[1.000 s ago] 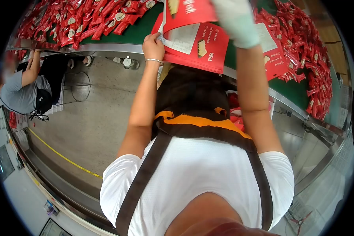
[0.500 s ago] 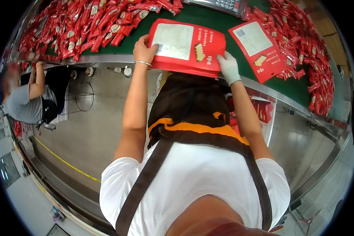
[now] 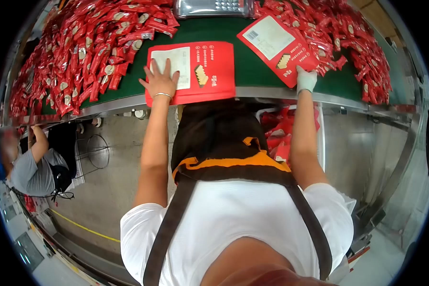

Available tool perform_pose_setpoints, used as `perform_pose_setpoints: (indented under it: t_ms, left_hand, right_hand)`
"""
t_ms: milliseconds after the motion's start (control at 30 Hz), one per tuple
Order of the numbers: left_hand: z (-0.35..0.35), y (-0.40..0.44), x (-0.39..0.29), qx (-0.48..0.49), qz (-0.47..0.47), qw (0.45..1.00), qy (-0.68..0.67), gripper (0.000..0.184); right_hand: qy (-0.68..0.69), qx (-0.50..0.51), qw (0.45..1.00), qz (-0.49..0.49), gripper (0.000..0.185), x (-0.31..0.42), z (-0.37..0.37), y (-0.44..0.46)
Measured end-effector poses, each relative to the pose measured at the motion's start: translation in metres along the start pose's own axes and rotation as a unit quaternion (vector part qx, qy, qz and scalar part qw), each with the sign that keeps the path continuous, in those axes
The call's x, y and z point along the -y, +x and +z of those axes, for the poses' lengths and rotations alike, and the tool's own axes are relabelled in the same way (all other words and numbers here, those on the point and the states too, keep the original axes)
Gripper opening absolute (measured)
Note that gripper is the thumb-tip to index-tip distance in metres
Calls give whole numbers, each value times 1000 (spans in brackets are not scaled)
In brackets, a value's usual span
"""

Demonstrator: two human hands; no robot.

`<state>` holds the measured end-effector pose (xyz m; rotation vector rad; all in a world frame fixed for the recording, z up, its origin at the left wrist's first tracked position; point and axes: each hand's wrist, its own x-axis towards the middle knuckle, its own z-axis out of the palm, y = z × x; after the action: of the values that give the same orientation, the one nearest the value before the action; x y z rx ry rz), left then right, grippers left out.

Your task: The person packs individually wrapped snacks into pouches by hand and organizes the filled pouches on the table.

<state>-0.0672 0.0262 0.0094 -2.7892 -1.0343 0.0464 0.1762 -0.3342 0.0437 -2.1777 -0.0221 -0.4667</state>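
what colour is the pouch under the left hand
Red pouch, with a whitish label panel; it shows best in the head view.

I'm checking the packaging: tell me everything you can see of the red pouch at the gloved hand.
The red pouch looks flat and smooth, perhaps plastic film. Its upward face has a pale panel with a barcode in one corner, white print too small to read, and a picture of something yellowish. It lies slanted on the green surface, beside heaped red packets; the gloved right hand touches its near edge.
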Motion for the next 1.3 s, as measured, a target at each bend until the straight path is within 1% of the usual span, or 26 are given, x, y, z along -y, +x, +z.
perform_pose_setpoints:
  t_ms: [33,67,100,133,200,233,267,300,333,367,400,433,467,500,567,633,700,767,800,867,967,1100,1167,1200,1233,1300]
  left_hand:
    - [6,1,2,-8,12,1000,26,59]
    - [9,1,-2,-12,18,999,24,59]
    - [10,1,2,-19,18,999,28,59]
    - [3,7,5,-33,8,999,35,59]
    - [6,-1,2,-36,17,999,-32,57]
    - [17,3,12,-81,6,987,-141,57]
    - [29,-4,15,-105,-3,972,-210,57]
    - [24,5,18,-148,-11,949,-277,58]
    - [-6,30,26,-232,-20,888,-397,58]
    - [-5,-2,28,-262,-30,818,-512,58]
    - [-28,-22,21,-325,20,770,-549,57]
    - [-64,-24,15,-403,79,708,-575,57]
    - [-77,-44,13,-356,116,783,-497,56]
    - [-89,-46,11,-317,150,844,-405,56]
    - [-104,-49,-12,-198,319,887,-268,53]
    - [-75,-48,-39,-24,290,928,-232,48]
    - [-29,-41,-49,69,295,934,-188,50]
    - [-23,-47,-52,97,284,945,-132,52]
    - [-20,-48,-55,111,281,948,-104,53]
    - [-24,-49,-60,121,279,948,-95,52]
    - [-34,-43,-61,138,265,950,-88,50]
    - [-35,-32,-73,130,264,952,-87,46]
    - [-20,-18,-80,163,258,947,-97,47]
    - [15,2,-83,119,403,905,69,49]
    - [-4,0,-82,120,407,903,71,49]
    - [-61,-18,-76,171,325,927,-81,51]
  right_hand:
    - [-63,-50,984,-161,35,15,9,1]
    - [-46,-83,984,-152,24,30,6,-6]
    - [4,-85,968,-236,23,50,6,-6]
    - [133,-53,970,-196,24,90,4,-10]
    - [332,17,934,-132,24,145,-6,-37]
    - [426,41,895,-125,24,171,-9,-36]
    - [430,68,895,-102,27,174,-14,-38]
    - [370,74,922,-83,28,162,-7,-47]
    - [328,65,939,-85,30,171,8,-37]
    - [437,160,885,-35,35,173,-3,-38]
    - [475,161,864,-52,35,154,31,-41]
    - [297,206,928,-88,30,156,46,-70]
    - [410,280,868,-14,24,144,53,-70]
    - [395,297,869,-19,23,136,69,-87]
    - [252,323,910,-62,26,127,92,-111]
    - [159,332,924,-103,29,105,123,-128]
    - [132,369,918,-64,33,81,146,-134]
    - [152,384,907,-84,39,93,132,-129]
    - [117,369,918,-91,43,91,132,-129]
    - [72,359,926,-91,46,78,123,-133]
    - [126,383,914,-40,53,70,123,-130]
    - [118,379,915,-70,53,73,112,-133]
    - [129,371,917,-64,53,68,113,-136]
    - [126,371,918,-61,53,71,109,-138]
    - [123,371,919,-58,54,72,106,-138]
    - [130,370,918,-61,53,68,104,-140]
